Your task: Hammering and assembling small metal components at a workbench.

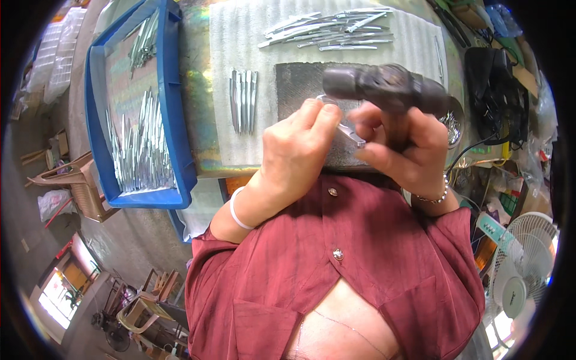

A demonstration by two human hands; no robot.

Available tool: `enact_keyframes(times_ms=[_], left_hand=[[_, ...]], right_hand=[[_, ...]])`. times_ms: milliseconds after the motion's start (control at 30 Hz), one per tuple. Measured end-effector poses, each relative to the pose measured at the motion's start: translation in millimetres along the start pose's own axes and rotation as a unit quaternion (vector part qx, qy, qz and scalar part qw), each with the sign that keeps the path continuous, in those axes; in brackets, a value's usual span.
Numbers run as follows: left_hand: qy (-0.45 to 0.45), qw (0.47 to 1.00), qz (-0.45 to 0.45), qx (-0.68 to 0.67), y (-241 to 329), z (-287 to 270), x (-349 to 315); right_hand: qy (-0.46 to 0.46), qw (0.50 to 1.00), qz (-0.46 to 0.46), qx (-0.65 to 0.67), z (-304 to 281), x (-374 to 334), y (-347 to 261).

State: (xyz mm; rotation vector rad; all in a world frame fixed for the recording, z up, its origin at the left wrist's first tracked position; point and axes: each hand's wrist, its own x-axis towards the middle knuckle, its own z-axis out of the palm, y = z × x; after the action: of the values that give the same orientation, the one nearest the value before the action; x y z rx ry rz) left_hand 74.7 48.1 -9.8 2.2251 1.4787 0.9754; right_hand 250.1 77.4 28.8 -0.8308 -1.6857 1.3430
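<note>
My left hand [300, 141] pinches a slim silver metal piece [353, 135] above a dark steel block [291, 84]. The piece's flat end sticks out toward my right hand. In my right hand [414, 144] is a hammer [378, 84], its dark head raised over the block and slightly blurred; the fingers wrap its handle, most of which is hidden. A neat row of similar silver pieces [243, 102] lies left of the block. Beyond it, a loose heap of such pieces [336, 30] is spread on the white foam sheet [240, 36].
A blue plastic tray [171, 108] holding many silver pieces stands at the left. On the right are a round bowl of small metal parts [451, 127], a black bag [492, 90] and a cable. A white fan [519, 264] stands at lower right, a chair [78, 183] at far left.
</note>
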Motion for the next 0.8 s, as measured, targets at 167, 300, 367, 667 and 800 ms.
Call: enact_keyframes(times_ms=[167, 300, 367, 667, 800], left_hand=[[-0.032, 0.998, 0.039, -0.022, -21, 20, -16], [-0.011, 1.000, 0.004, -0.025, -11, 7, -14], [0.078, 0.995, 0.032, -0.058, -11, 1, -6], [0.041, 0.995, 0.020, -0.085, -17, 2, -4], [0.046, 0.994, 0.011, -0.101, -17, 3, -3]], right_hand=[[-0.070, 0.965, -0.149, -0.203, 4, 29, -35], [-0.107, 0.968, -0.086, -0.212, 8, 27, -48], [-0.085, 0.980, -0.037, -0.176, 8, 16, -51], [-0.092, 0.949, -0.036, -0.298, -24, -15, -85], [-0.088, 0.940, -0.093, -0.317, -27, -20, -84]])
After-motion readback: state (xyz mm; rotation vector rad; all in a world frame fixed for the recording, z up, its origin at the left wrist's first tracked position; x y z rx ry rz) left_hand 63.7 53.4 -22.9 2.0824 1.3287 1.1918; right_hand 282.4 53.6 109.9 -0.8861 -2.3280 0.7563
